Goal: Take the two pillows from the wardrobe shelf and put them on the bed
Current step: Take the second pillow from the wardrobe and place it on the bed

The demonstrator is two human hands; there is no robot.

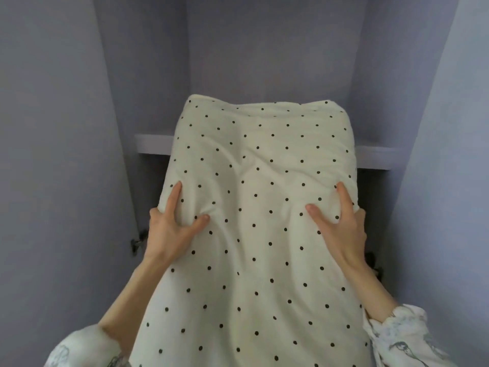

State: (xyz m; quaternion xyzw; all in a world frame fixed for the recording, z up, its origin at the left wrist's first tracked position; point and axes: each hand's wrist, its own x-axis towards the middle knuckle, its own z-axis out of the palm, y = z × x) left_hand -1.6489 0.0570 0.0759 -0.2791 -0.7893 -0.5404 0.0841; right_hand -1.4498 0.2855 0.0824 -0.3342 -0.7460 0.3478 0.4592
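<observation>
A cream pillow with black dots (259,207) fills the middle of the head view. Its far end rests on the wardrobe shelf (153,144) and its near end hangs toward me. My left hand (172,223) grips the pillow's left side, thumb on top and fingers wrapped around the edge. My right hand (341,223) grips the right side the same way. Only one pillow is visible; whether another lies beneath it is hidden. The bed is out of view.
The wardrobe's pale lilac left side panel (58,154) and right side panel (444,154) stand close on both sides, with the back panel (264,49) behind. A metal hinge (136,243) sits low on the left. Dark space lies under the shelf.
</observation>
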